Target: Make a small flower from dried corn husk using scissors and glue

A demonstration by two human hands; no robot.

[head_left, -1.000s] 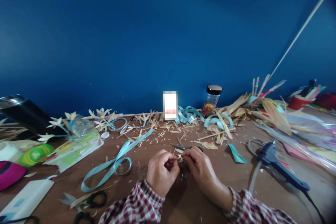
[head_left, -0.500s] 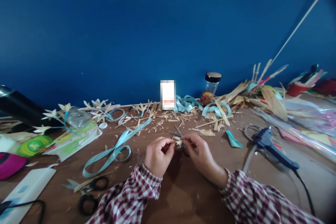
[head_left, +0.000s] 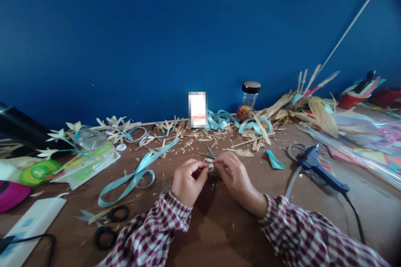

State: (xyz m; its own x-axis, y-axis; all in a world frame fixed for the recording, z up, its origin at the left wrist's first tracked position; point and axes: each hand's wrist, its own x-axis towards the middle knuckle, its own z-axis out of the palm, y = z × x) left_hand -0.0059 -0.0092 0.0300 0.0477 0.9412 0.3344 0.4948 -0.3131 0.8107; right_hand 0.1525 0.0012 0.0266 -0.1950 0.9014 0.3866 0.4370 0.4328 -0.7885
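My left hand [head_left: 189, 181] and my right hand [head_left: 237, 177] meet near the table's middle, fingertips pinched. A small pale husk piece [head_left: 211, 167] sits between them, both hands gripping it; the fingers cover part of its shape. Just beyond my fingertips, the open blades of small scissors [head_left: 210, 152] lie on the table, their handles mostly hidden behind my right hand. Left of my left hand curls a light blue ribbon [head_left: 139, 178]. Black-handled scissors [head_left: 105, 217] rest near my left sleeve, a strip of husk across them.
Husk scraps [head_left: 188, 144] litter the back of the brown table. A blue glue gun [head_left: 322, 169] with a cord lies at right, near a teal scrap [head_left: 275, 160]. Husk flowers [head_left: 59, 135] and a white power strip [head_left: 34, 221] are at left. A black-lidded jar [head_left: 249, 100] stands behind.
The view has shifted slightly. My fingertips have drawn a little closer together around the pale husk piece; both hands keep their pinch.
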